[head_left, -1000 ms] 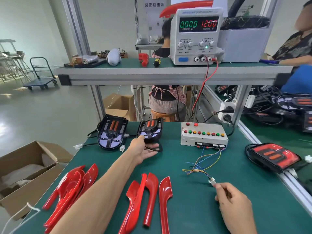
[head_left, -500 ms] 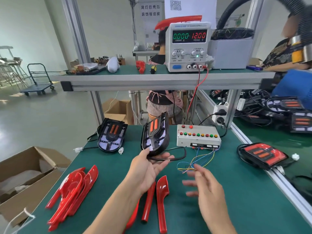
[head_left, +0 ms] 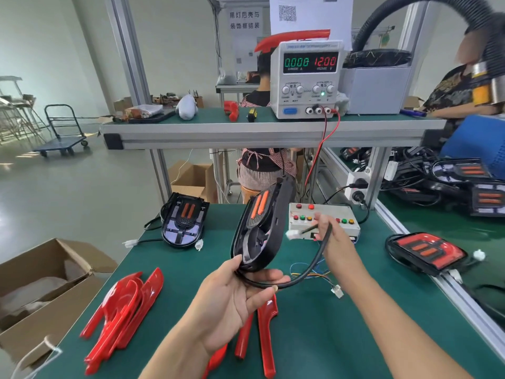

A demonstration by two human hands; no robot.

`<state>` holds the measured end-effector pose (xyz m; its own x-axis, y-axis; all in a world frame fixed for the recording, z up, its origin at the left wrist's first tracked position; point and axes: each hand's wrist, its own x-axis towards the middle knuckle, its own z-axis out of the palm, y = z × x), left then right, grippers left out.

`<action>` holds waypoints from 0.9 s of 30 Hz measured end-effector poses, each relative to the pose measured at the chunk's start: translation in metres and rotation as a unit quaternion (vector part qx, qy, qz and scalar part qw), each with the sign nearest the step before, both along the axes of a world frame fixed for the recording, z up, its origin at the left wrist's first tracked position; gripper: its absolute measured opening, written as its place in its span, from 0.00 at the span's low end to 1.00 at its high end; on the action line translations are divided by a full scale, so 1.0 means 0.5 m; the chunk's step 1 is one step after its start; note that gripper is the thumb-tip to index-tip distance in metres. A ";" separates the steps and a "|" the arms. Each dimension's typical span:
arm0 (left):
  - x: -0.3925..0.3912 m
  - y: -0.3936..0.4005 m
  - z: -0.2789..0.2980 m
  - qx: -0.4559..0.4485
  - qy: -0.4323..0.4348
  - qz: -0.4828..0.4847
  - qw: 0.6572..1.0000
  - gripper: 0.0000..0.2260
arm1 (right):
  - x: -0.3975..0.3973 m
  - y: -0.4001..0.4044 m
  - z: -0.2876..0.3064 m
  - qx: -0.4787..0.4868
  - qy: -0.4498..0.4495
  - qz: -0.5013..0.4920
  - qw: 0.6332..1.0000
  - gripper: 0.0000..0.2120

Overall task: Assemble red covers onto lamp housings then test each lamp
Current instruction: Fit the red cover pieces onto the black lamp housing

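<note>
Lamp housing (head_left: pixel 262 222), uncovered, held upright above the green bench (head_left: pixel 341 337) on the left hand (head_left: pixel 232 296), thumb and fingers curled round its lower end. Right hand (head_left: pixel 332 242) pinches the housing's black cable (head_left: pixel 314 266) near its white plug (head_left: pixel 293 234). Step in hand appears to be handling the lead; next, a cover from the red covers (head_left: pixel 123 310) must be seated

A single head-worn wide-angle camera looks forward and down over the green workbench (head_left: pixel 341 337) from close range; the shelf (head_left: pixel 246 135) and factory floor (head_left: pixel 68 192) stretch beyond.
</note>
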<state>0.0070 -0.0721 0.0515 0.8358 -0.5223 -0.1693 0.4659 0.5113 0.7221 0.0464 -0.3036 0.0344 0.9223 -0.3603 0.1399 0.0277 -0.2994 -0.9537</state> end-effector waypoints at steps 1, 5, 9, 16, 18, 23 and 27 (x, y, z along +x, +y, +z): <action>-0.005 -0.002 0.001 0.008 -0.008 -0.008 1.000 0.19 | -0.005 -0.004 0.015 0.011 -0.006 0.008 1.000 0.20; -0.017 -0.020 -0.019 0.086 -0.102 0.002 0.991 0.18 | -0.050 -0.024 0.073 0.129 -0.030 0.055 0.990 0.23; -0.034 -0.041 -0.068 0.198 -0.194 0.010 0.961 0.28 | -0.111 -0.044 0.094 0.075 -0.009 0.082 0.994 0.27; -0.103 -0.100 -0.110 0.058 -0.151 -0.024 0.987 0.22 | -0.180 -0.047 0.046 0.237 0.046 0.093 0.966 0.28; -0.126 -0.116 -0.131 0.040 -0.121 -0.023 0.992 0.20 | -0.190 -0.045 0.018 0.276 0.048 0.090 0.956 0.27; -0.161 -0.123 -0.158 0.045 -0.097 -0.003 0.994 0.14 | -0.238 -0.042 -0.057 0.253 0.034 0.117 0.960 0.14; -0.140 -0.075 -0.141 0.126 -0.145 -0.069 0.979 0.18 | -0.293 -0.100 -0.078 0.443 0.137 0.163 0.871 0.24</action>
